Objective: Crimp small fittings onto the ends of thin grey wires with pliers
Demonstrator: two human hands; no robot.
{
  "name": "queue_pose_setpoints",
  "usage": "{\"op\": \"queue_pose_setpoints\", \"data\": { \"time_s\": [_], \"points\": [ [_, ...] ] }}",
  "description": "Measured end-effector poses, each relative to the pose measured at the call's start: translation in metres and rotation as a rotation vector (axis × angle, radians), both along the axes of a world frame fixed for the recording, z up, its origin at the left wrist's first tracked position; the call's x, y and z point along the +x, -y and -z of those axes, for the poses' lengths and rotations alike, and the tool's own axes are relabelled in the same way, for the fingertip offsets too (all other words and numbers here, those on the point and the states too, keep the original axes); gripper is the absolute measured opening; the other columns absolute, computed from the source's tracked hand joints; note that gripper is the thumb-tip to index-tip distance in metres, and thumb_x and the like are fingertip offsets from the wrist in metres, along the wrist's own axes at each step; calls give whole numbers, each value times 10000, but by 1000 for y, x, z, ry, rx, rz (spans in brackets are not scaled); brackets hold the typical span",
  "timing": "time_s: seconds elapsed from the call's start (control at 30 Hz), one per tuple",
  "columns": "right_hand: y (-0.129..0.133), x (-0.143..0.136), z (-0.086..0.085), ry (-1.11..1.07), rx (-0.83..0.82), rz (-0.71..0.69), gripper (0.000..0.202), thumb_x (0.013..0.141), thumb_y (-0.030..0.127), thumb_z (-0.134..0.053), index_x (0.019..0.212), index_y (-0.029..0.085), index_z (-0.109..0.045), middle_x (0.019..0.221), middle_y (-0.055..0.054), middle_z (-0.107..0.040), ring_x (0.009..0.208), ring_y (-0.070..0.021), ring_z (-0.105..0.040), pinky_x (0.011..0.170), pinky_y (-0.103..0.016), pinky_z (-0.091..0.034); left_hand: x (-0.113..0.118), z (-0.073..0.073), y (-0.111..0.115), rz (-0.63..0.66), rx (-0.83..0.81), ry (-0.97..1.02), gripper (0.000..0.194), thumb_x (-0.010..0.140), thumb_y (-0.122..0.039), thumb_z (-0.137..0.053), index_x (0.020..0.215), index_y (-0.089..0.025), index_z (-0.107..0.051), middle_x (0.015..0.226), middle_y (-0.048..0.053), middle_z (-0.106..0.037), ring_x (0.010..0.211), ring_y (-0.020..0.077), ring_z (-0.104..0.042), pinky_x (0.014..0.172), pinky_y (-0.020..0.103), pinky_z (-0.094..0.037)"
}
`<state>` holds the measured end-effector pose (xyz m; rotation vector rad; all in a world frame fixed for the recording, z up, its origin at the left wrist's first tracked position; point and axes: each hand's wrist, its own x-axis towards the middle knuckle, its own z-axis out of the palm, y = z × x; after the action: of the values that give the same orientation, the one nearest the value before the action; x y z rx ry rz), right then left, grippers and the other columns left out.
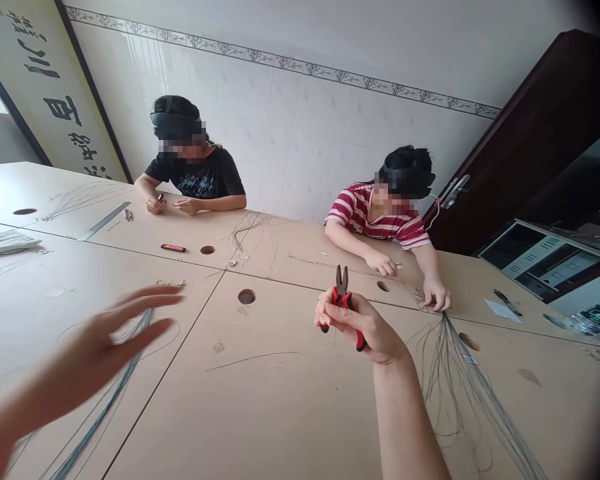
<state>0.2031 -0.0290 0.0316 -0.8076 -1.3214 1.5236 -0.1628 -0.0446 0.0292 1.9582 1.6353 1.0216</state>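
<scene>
My right hand point(363, 323) holds red-and-black pliers point(342, 287) above the middle of the table, their jaws pointing up and slightly apart. On the left, my left hand point(115, 323) hangs over the table with its fingers stretched out and apart, holding nothing, slightly blurred. Beneath it runs a bundle of thin grey-blue cords point(111, 403), partly hidden by the hand. Small gold-coloured metal pieces point(170, 283) lie just beyond its fingertips. A single thin wire point(253, 360) rests on the table between my hands.
Across the table point(260, 413) sit two people working with their hands. More cords point(495, 393) spread at the right. A red-and-black cutter point(173, 247), a metal ruler point(105, 221), a plastic bottle point(593, 317) and round cable holes point(247, 296) are also in view.
</scene>
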Motion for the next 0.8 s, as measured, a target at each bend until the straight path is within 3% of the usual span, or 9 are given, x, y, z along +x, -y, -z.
{"op": "queue_pose_setpoints", "data": {
  "time_s": [0.07,0.1,0.17,0.27,0.37,0.43,0.63,0.8],
  "points": [
    [0,-5,3,-51,-3,-14,209,794,347,-735,722,183,-626,720,-12,-527,690,-158,-493,739,-337,-408,50,-5,-15,293,4,-65,367,863,-508,-558,1147,-320,-694,1330,18,-608,1188,279,-571,955,362,-500],
    [0,-8,5,-69,-2,-22,205,798,349,-730,729,186,-627,716,-11,-528,693,-161,-492,747,-343,-407,73,-6,-21,377,-25,-78,354,887,-490,-534,1161,-321,-682,1355,31,-589,1162,274,-586,964,373,-495],
    [-1,-13,7,-98,5,-35,204,811,355,-715,736,190,-623,698,-12,-531,700,-168,-492,760,-350,-403,113,-8,-31,430,-74,-17,364,896,-481,-537,1198,-313,-653,1353,50,-588,1132,269,-600,918,366,-517],
    [-3,-18,9,-160,19,-44,215,832,354,-691,716,193,-608,681,-10,-514,698,-168,-481,758,-347,-398,149,-12,-41,557,-129,197,306,882,-431,-592,1137,-282,-671,1179,47,-688,1032,233,-651,911,357,-517],
    [-5,-20,10,-248,6,-36,216,816,364,-702,711,199,-610,669,-2,-476,700,-169,-458,738,-340,-405,164,-16,-47,705,-199,414,202,895,-339,-593,1019,-212,-690,928,41,-735,803,186,-694,862,354,-536],
    [-7,-20,12,-311,-21,-28,218,794,368,-721,703,206,-607,653,6,-448,689,-165,-435,735,-341,-414,168,-15,-50,724,-230,511,167,894,-296,-593,984,-188,-682,856,40,-728,723,176,-688,785,346,-556],
    [-11,-23,17,-419,-70,-76,206,816,328,-707,692,203,-600,639,15,-420,669,-151,-405,762,-343,-428,170,-3,-53,668,-243,627,156,892,-313,-603,923,-179,-678,804,42,-721,660,170,-659,699,334,-559],
    [-15,-25,22,-429,-84,-107,172,834,308,-690,728,196,-615,648,15,-427,684,-147,-420,765,-333,-441,173,-1,-50,566,-155,528,167,913,-292,-571,832,-192,-677,727,2,-688,611,136,-615,669,288,-514]
  ]
}}
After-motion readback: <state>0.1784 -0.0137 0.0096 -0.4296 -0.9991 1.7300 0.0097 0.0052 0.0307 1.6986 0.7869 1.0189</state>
